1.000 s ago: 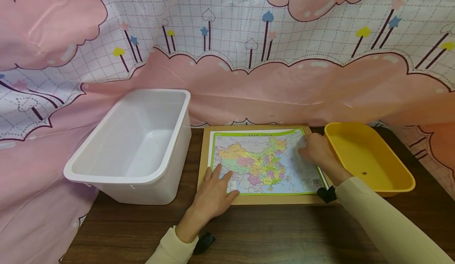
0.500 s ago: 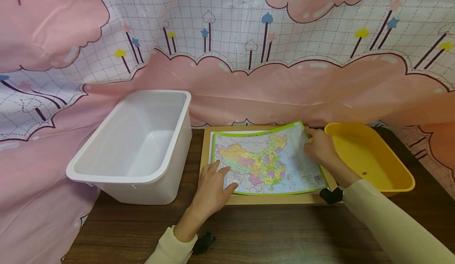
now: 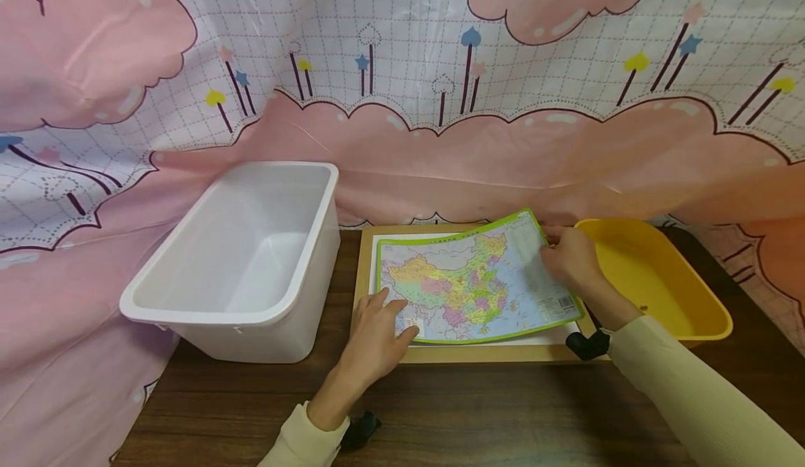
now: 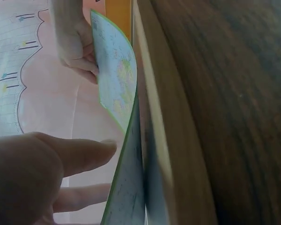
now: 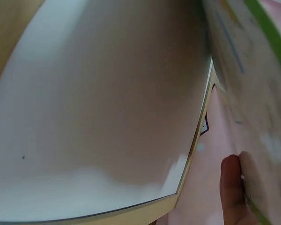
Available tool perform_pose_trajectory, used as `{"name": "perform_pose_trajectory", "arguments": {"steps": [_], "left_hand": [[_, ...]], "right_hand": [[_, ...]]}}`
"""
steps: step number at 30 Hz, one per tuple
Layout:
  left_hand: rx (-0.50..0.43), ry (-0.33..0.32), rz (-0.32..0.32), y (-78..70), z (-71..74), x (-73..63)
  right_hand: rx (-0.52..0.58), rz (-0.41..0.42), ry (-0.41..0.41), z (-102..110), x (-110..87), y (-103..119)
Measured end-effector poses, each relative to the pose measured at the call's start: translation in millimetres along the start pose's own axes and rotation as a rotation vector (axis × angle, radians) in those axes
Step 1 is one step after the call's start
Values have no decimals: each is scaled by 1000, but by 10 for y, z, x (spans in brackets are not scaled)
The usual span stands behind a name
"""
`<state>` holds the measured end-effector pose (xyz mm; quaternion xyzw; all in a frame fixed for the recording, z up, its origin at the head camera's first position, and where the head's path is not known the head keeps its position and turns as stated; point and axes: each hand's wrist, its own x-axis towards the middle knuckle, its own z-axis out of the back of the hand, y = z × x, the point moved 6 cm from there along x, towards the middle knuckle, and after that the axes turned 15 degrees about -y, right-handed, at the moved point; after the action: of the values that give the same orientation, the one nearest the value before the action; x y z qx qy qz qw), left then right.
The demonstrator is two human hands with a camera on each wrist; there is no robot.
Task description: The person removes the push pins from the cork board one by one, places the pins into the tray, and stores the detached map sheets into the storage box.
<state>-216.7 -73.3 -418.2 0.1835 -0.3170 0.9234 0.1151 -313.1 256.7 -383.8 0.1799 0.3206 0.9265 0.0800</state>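
A map sheet (image 3: 468, 282) with a green border lies over a white board with a wooden frame (image 3: 478, 353). Its right side is raised and bends upward, baring the board's white face (image 5: 98, 117) below. My right hand (image 3: 574, 261) pinches the map's right edge, with a fingertip showing behind the sheet in the right wrist view. Over the map's lower left part is my left hand (image 3: 377, 334), fingers spread and loosely extended. In the left wrist view, the left hand's fingers (image 4: 84, 154) are right at the sheet's green edge.
To the left stands a deep white tub (image 3: 207, 317). A shallow yellow basin (image 3: 654, 278) sits at the right, close beside the right forearm. All rest on a dark wooden table (image 3: 478, 411), with a patterned cloth (image 3: 440, 166) hanging behind.
The right hand has taken hold of the map's right edge and lifted it, moving slightly right. The map now tilts and curves off the board. The left hand has hardly moved.
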Motion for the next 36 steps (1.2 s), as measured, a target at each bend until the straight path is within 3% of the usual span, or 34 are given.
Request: {"name": "perform_pose_trajectory", "arguments": {"steps": [12, 25, 31, 36], "left_hand": [[86, 86, -3, 79, -104, -95], [180, 81, -33, 60, -21, -105], [214, 7, -109, 18, 61, -155], [283, -119, -204, -124, 299, -208]], "right_hand": [[-77, -3, 66, -109, -23, -50], [-124, -32, 114, -142, 8, -121], [-108, -78, 158, -169, 7, -181], [-108, -96, 172, -187, 9, -211]]}}
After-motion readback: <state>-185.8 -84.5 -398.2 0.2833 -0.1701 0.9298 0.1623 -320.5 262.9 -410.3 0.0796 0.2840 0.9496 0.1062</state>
